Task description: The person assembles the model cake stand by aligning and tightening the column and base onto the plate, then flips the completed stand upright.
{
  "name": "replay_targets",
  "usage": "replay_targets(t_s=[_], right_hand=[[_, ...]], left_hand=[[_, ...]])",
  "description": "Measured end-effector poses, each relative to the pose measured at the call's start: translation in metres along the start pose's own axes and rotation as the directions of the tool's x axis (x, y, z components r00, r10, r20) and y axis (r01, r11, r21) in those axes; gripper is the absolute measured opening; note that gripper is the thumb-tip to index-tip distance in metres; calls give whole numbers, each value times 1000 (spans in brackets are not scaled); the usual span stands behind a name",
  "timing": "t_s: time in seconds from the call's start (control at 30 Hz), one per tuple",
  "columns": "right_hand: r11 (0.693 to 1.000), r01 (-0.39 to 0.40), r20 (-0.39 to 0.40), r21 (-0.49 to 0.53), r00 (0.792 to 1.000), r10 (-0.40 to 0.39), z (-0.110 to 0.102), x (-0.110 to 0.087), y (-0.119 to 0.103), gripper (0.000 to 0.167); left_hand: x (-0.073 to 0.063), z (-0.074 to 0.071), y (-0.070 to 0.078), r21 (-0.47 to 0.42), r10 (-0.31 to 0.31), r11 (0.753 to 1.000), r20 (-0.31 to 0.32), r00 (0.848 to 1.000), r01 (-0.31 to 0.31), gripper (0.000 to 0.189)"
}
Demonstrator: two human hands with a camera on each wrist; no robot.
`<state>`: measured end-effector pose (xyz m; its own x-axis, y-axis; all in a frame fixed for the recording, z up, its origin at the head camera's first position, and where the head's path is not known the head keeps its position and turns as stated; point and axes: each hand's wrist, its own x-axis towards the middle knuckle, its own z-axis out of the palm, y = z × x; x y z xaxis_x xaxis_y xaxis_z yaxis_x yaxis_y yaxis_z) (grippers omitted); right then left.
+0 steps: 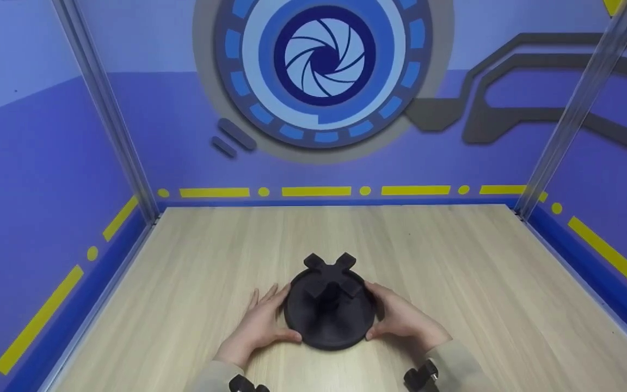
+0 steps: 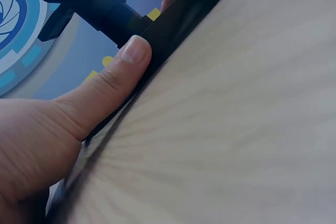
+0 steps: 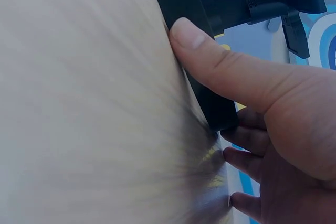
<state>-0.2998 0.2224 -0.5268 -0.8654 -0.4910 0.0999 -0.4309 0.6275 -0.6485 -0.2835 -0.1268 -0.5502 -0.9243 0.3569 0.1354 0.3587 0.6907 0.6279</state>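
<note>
A black round stand (image 1: 330, 335) rests on the wooden table, with a raised rim like a shallow dish. From its middle rises a short post (image 3: 231, 11), topped by a cross-shaped head (image 1: 331, 269) with blocky arm ends. My left hand (image 1: 259, 325) grips the left side of the rim, thumb at the near edge and fingers farther back. Opposite it, my right hand (image 1: 402, 318) holds the right side in the same way. Both wrist views show a thumb pressed on the outer wall of the rim (image 2: 184, 22). Some left fingertips are hidden behind the stand in the left wrist view.
The light wooden table (image 1: 210, 250) runs back to a blue printed wall (image 1: 482, 158). Blue side panels (image 1: 30, 218) stand left and right, joined by metal corner posts (image 1: 109, 109). Dark devices (image 1: 422, 375) are strapped at both wrists.
</note>
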Motion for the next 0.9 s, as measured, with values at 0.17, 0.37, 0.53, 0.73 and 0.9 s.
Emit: replay_targets(t_s=[0.17, 0.37, 0.53, 0.73, 0.9], right_hand=[[1000, 2, 0, 10, 1000, -2, 1, 1, 1, 117], [1000, 9, -14, 27, 1000, -9, 3, 3, 3, 117], [999, 3, -12, 44, 1000, -3, 3, 4, 5, 114], [980, 4, -6, 201, 1000, -3, -4, 5, 9, 105], [939, 26, -17, 344, 1000, -21, -10, 5, 9, 97]], left_hand=[[1, 0, -1, 12, 8, 1000, 13, 1000, -8, 125], [1, 0, -1, -1, -5, 1000, 28, 1000, 5, 123], [0, -1, -1, -56, -17, 998, 14, 1000, 18, 120], [1, -5, 2, -220, -52, 974, -10, 999, 49, 109], [4, -9, 5, -332, -29, 943, -52, 998, 10, 105]])
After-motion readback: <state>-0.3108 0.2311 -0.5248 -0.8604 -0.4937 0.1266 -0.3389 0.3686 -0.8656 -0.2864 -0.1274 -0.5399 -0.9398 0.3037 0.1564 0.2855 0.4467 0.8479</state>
